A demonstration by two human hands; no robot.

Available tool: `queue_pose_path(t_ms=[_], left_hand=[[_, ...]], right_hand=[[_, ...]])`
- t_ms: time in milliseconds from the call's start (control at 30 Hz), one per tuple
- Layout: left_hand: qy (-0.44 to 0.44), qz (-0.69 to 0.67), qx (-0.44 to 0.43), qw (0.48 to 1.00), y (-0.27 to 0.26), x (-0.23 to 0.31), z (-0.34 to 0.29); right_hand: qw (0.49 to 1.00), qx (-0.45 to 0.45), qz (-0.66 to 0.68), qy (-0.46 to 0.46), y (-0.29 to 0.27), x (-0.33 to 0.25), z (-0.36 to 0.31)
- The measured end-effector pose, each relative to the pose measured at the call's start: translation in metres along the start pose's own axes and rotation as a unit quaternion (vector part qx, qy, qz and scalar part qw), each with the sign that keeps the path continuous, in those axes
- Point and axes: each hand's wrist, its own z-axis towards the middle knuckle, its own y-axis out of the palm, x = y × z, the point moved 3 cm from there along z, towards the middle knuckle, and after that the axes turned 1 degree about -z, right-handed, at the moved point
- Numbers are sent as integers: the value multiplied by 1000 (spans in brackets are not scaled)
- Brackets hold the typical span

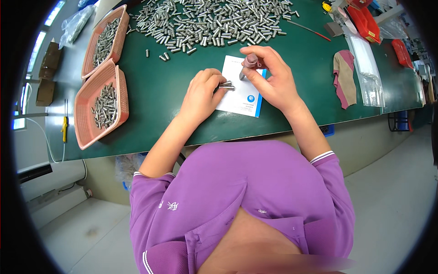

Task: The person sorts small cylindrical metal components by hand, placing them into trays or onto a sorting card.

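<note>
My left hand (199, 93) is closed, with a few short silver metal pins (226, 85) pinched between thumb and fingers. Their ends stick out over a white sheet with a blue edge (230, 101), which lies on the green table. My right hand (277, 76) grips a small tool with a round-ended, reddish-brown handle (250, 60), just right of the pins and apart from them. A grey metal part shows below the handle; the tool's exact kind is unclear. Beyond both hands spreads a large heap of similar metal pins (219, 25).
On the left stand two pink plastic baskets, a nearer one (82, 121) and a farther one (122, 29), both holding pins. A yellow-handled tool (65, 130) lies beside them. To the right are a thin red-handled rod (315, 32), a glove (345, 80) and red bins (365, 25).
</note>
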Motion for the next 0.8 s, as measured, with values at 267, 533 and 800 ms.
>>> queue_pose_path(t_ms=[267, 533, 800], left_hand=[[7, -63, -15, 998, 4, 3, 4], [-41, -57, 19, 997, 15, 17, -14], [-37, -58, 48, 996, 16, 13, -12]], right_hand=[[988, -5, 153, 27, 25, 18, 19], [975, 1, 206, 79, 35, 15, 19], [952, -35, 297, 62, 35, 19, 21]])
